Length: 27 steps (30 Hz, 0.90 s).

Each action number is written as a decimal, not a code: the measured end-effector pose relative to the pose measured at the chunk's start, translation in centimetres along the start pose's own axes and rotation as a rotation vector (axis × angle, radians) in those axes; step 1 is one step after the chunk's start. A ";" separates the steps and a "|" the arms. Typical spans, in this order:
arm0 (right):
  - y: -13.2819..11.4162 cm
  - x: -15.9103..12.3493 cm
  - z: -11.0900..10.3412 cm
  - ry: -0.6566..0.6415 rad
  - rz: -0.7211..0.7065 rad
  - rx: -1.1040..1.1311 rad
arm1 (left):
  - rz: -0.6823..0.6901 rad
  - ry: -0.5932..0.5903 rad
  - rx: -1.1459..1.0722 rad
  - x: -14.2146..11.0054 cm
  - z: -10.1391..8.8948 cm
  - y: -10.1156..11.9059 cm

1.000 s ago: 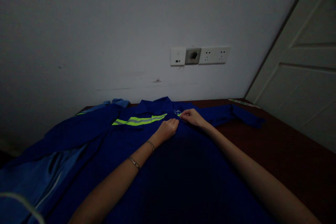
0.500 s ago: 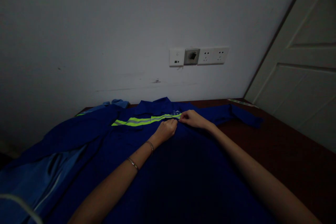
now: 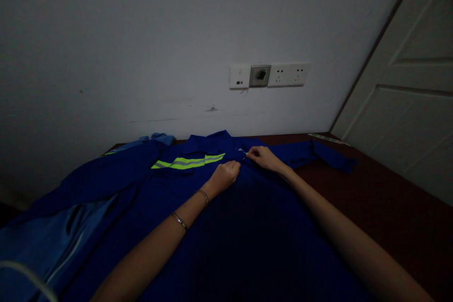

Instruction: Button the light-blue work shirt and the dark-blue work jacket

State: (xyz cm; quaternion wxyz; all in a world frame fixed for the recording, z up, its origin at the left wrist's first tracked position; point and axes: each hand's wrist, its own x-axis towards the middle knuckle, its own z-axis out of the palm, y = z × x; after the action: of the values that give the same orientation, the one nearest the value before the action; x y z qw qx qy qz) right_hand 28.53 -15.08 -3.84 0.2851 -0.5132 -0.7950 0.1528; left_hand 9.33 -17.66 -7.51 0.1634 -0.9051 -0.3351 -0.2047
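Note:
A dark blue work jacket (image 3: 170,207) lies spread out, its collar toward the wall and one sleeve stretched to the right. Across its chest runs a yellow-green reflective stripe (image 3: 187,163). My left hand (image 3: 225,173) is closed on the jacket's front just below the stripe. Close beside it, my right hand (image 3: 262,157) pinches the fabric at the right end of the stripe. A fold of blue cloth between the hands covers part of the stripe. The front edge under my fingers is too dark to make out in detail.
Beneath the jacket is a dark red-brown tabletop (image 3: 368,198) against a grey wall (image 3: 141,47). Sockets and switches (image 3: 269,76) are set in the wall. Lighter blue clothing (image 3: 46,240) lies at the left, with a pale cable (image 3: 28,271). A panelled door (image 3: 406,85) stands right.
My right hand has shifted slightly right and up, and a flap of blue cloth now covers the stripe's right part. My left hand has barely moved.

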 end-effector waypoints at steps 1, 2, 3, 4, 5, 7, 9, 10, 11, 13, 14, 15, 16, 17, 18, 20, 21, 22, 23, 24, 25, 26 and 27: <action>0.1 0.0 -0.1 -0.010 -0.003 0.014 | 0.005 0.021 -0.015 -0.1 0.0 0.0; 0.1 0.0 -0.2 -0.018 -0.011 0.028 | 0.004 0.051 -0.031 -0.1 0.0 0.0; 0.1 0.0 -0.3 -0.024 -0.022 0.041 | 0.000 0.084 -0.049 -0.2 0.0 0.0; 0.0 0.0 -0.4 -0.026 -0.033 0.053 | -0.005 0.117 -0.066 -0.3 0.0 0.1; -0.2 -0.1 -0.6 -0.025 -0.046 0.063 | -0.008 0.146 -0.080 -0.3 -0.1 0.2; -0.7 -0.2 -0.8 -0.015 -0.070 0.075 | 0.011 0.181 -0.098 -0.3 -0.6 0.4; -1.1 -0.3 -1.1 -0.014 -0.090 0.082 | 0.037 0.205 -0.113 -0.1 -1.6 0.3; -1.3 -0.4 -1.2 -0.024 -0.094 0.085 | 0.029 0.225 -0.123 0.0 -2.2 0.1; -1.4 -0.4 -1.3 -0.043 -0.093 0.087 | 0.000 0.252 -0.137 0.2 -2.8 -0.2; -1.7 -0.5 -1.5 -0.088 -0.082 0.090 | -0.124 0.330 -0.171 0.5 -4.1 -1.3; -1.8 -0.5 -1.5 -0.104 -0.077 0.090 | -0.207 0.369 -0.189 0.5 -4.7 -2.1; -1.8 -0.5 -1.5 -0.118 -0.075 0.092 | -0.293 0.398 -0.207 0.4 -5.0 -3.0; -1.9 -0.5 -1.4 -0.130 -0.078 0.093 | -0.378 0.412 -0.222 0.0 -5.2 -4.0; -2.0 -0.5 -1.3 -0.144 -0.082 0.090 | -0.452 0.408 -0.234 -0.5 -5.2 -5.0; -2.0 -0.6 -1.1 -0.164 -0.088 0.081 | -0.511 0.383 -0.247 -1.2 -4.9 -6.0; -2.0 -0.7 -0.5 -0.230 -0.096 0.038 | -0.591 0.282 -0.282 -3.0 -3.8 -7.7; -1.9 -0.7 0.0 -0.269 -0.096 0.008 | -0.627 0.213 -0.312 -3.9 -3.2 -8.4; -1.8 -0.7 0.4 -0.303 -0.090 -0.022 | -0.681 0.147 -0.354 -4.7 -2.5 -9.0; -1.6 -0.8 0.9 -0.332 -0.084 -0.043 | -0.739 0.094 -0.403 -5.4 -1.9 -9.4; -1.4 -0.8 1.3 -0.351 -0.079 -0.052 | -0.789 0.060 -0.457 -5.9 -1.4 -9.7; -1.2 -0.8 1.7 -0.363 -0.073 -0.049 | -0.833 0.043 -0.509 -6.2 -1.0 -9.9; -0.9 -0.8 2.0 -0.368 -0.069 -0.033 | -0.867 0.040 -0.556 -6.4 -0.7 -10.0; -0.7 -0.8 2.3 -0.371 -0.066 -0.011 | -0.893 0.045 -0.599 -6.4 -0.6 -10.0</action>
State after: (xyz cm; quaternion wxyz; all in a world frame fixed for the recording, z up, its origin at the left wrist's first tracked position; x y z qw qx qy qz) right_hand 26.88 -16.00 -5.47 0.1357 -0.4515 -0.8511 0.2309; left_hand -1.99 -14.09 -8.50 -0.1979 -0.6771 -0.6106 -0.3600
